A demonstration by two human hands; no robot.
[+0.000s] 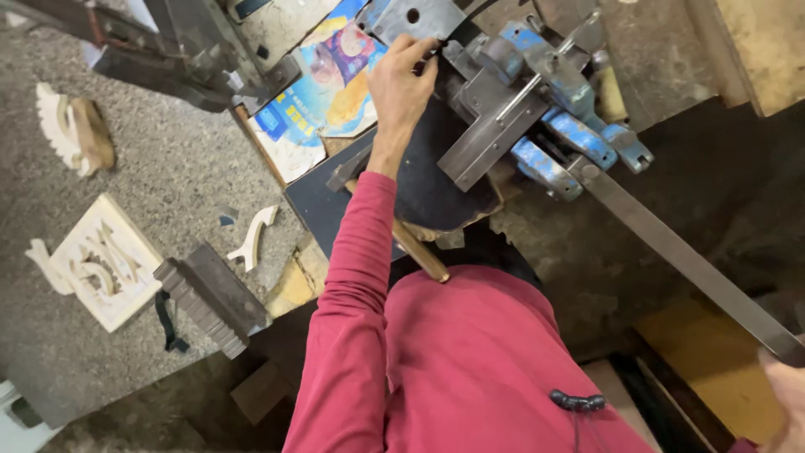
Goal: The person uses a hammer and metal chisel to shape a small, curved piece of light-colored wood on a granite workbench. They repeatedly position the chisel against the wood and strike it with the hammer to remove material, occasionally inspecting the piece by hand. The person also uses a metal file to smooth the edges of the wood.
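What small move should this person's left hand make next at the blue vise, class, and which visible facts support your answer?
Probably a slight pull back of the left hand before any swing of the long flat bar. Its fingertips sit right at the grey metal plates in the blue vise, while the right hand grips the bar's far end, so the fingers seem close to a pinch point.

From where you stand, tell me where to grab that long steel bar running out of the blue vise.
Take the steel bar near its free lower end, where the right hand already meets it. Come from the right: the upper end is caught in the blue vise, and the left hand works there. Wrap across its flat faces.
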